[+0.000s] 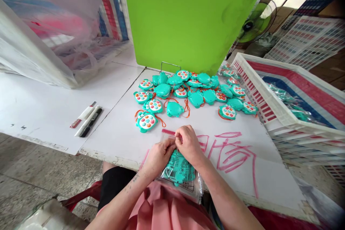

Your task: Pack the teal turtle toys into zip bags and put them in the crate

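Note:
A clear plastic bag (198, 187) with dark print lies at the table's near edge, with a teal toy (179, 170) inside. My left hand (161, 156) is closed at the upper part of the bag, its thumb and finger pinched together on the plastic. Just right of it, my right hand (188, 143) is also closed, fingertips pinching at the bag's top; whatever small part it holds is hidden. Beyond my hands lies a heap of teal toys (175, 109) with coloured buttons and orange cords.
A green board (188, 18) stands behind the heap. On the right is a white crate (291, 122) holding bagged toys. Several markers (87, 120) lie on the white table (113, 129) at left. Clear plastic sheeting (61, 43) hangs at far left; a fan (253, 25) stands at back right.

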{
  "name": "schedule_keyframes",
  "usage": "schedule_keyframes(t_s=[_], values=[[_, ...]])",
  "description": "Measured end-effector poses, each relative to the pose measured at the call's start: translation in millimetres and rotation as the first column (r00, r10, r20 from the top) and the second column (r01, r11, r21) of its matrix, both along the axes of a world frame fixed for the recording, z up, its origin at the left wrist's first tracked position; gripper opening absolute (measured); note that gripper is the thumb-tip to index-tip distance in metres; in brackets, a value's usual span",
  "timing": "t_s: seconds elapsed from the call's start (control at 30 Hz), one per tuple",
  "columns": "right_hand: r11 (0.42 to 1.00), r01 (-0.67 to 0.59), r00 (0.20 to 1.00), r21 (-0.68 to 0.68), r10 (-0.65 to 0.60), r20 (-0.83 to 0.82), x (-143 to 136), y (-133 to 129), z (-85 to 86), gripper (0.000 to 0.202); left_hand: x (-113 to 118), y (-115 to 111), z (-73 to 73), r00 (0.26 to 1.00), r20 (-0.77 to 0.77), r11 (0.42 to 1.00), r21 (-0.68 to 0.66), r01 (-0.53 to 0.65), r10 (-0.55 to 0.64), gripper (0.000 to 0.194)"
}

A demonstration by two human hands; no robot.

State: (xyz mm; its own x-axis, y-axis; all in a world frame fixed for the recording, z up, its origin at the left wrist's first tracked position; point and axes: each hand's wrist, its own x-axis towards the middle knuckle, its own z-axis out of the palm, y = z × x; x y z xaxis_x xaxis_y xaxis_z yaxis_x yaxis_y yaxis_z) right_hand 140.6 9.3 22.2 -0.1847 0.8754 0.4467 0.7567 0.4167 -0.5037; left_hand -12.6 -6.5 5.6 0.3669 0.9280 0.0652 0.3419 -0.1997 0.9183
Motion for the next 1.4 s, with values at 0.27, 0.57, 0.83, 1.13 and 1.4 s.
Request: schedule_keyframes(t_s=[0.27,0.57,0.83,1.13,1.4], values=[[0.983,0.183,0.974,0.001,-0.181,0.137,48,3,-8.9,0.022,0,-1,0.5,0.999,-0.031,0.999,-0.042,-0.031,0.03,0.02],[0.825,0.527,0.779,0.205,-0.565,0.273,113,1,-13.4,0.014,-1,-2,-2.1,0.994,0.06,0.989,-0.124,-0.083,0.091,0.019],[0.697,0.635,0.623,0.333,-0.717,0.313,158,5,0.8,0.01,-1,-1,-10.7,0.963,0.223,0.967,-0.234,-0.098,0.151,0.022],[0.887,0.415,0.64,0.204,-0.444,0.627,158,4,-2.4,0.044,-1,0,-2.7,0.977,0.176,0.972,-0.221,-0.08,0.12,0.026],[0.957,0.195,0.951,0.214,-0.238,0.197,103,-18,21.8,0.018,-1,0,-4.4,0.977,0.149,0.973,-0.195,-0.12,0.15,0.018]])
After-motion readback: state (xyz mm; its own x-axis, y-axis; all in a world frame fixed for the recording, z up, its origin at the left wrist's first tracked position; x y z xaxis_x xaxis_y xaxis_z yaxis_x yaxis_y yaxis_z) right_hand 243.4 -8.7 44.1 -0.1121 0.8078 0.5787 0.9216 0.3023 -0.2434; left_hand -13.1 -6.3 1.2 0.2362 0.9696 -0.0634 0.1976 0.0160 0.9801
